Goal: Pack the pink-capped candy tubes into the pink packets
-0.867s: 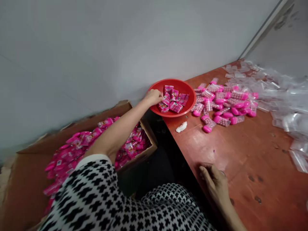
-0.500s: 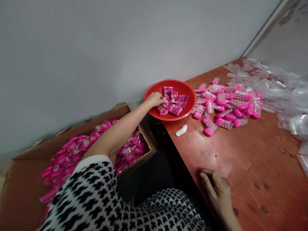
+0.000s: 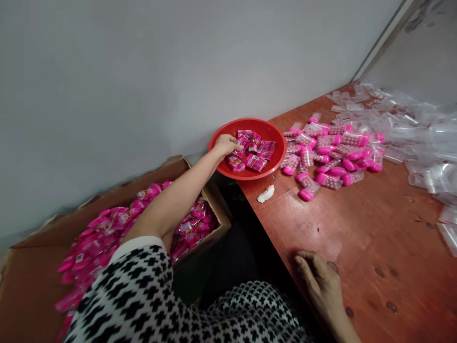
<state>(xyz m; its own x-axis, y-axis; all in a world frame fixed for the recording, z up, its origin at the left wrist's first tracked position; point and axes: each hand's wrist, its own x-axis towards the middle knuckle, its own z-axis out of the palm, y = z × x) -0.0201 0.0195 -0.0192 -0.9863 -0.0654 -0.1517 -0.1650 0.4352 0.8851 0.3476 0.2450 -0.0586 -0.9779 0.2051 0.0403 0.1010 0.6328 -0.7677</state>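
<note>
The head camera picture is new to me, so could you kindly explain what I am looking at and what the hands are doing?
The camera sits on a person's head and looks forward and down, so you see their own two bare hands; there is no machine. The left hand reaches into a red bowl and its fingers touch small pink packets lying in it. The right hand rests on the near edge of the reddish-brown table, holding nothing. Beside the bowl lies a heap of pink-capped tubes filled with small balls, then clear empty bags farther right. Lower left, a cardboard box holds many more pink packets.
</note>
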